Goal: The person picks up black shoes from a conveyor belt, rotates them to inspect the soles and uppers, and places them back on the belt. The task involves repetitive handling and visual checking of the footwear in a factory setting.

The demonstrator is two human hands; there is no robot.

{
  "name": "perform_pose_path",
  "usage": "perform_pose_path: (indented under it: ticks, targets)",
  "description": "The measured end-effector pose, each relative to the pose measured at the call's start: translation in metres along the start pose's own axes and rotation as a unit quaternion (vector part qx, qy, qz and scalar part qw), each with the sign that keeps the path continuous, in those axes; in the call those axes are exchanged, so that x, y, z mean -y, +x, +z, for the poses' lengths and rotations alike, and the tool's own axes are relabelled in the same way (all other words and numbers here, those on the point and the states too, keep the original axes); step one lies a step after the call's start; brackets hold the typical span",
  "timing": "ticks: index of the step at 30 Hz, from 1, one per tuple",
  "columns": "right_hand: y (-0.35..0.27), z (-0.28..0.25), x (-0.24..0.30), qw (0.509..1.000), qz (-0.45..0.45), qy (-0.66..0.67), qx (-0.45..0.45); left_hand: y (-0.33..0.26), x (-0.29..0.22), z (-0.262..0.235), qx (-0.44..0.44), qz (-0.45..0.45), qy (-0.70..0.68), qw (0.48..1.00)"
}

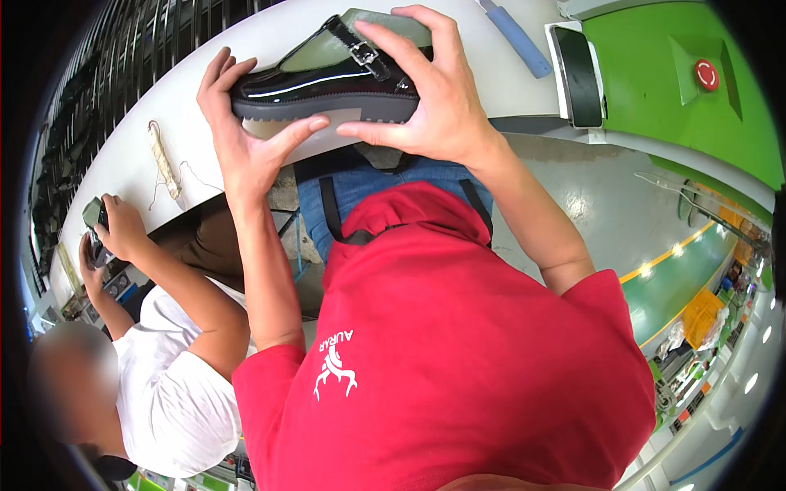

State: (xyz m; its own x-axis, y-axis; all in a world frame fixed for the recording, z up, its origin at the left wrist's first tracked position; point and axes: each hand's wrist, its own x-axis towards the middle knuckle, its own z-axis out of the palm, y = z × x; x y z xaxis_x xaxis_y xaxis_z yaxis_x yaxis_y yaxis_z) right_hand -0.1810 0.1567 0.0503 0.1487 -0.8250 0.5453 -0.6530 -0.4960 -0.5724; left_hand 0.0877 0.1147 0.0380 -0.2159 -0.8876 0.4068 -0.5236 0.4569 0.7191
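A smartphone (578, 78) is placed beside a green machine housing (643, 57) fitted with a red emergency-stop button (706, 75); a blue-handled tool (519, 41) is laid on the white worktable (501, 92).

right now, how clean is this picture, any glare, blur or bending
Head view: bright highlights streak the black shoe; the white table bows with the fisheye; glare spots the floor; the co-worker's head is blurred; corners go black.

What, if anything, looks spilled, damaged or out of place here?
Only the cream bundle on the white table looks slightly untidy, its ends trailing loose. I see no spill, and the black shoe between your left hand and right hand shows no obvious damage.
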Motion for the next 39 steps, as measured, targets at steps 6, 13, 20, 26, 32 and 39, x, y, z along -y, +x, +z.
perform_pose_path:
  ticks: [6,13,20,26,32,39]
  targets:
    - [-0.011,0.008,0.005,0.998,-0.015,0.021,-0.061,-0.011,0.000,-0.001,-0.002,-0.001,-0.040,0.999]
    - [-0.016,0.019,0.000,0.996,-0.021,0.023,-0.083,-0.015,0.000,0.001,-0.009,-0.012,-0.071,0.997]
    - [-0.016,0.017,0.005,0.996,-0.006,0.054,-0.071,-0.019,-0.005,-0.001,-0.007,-0.024,-0.080,0.996]
    - [-0.023,0.025,0.014,0.993,-0.008,0.035,-0.110,-0.027,-0.006,-0.002,0.004,-0.022,-0.085,0.996]
    - [-0.026,0.030,0.015,0.990,-0.016,0.056,-0.128,-0.035,-0.008,0.005,-0.031,-0.028,-0.106,0.994]
    - [-0.024,0.032,0.008,0.992,-0.014,0.029,-0.124,-0.024,-0.018,0.024,-0.141,-0.102,-0.118,0.978]
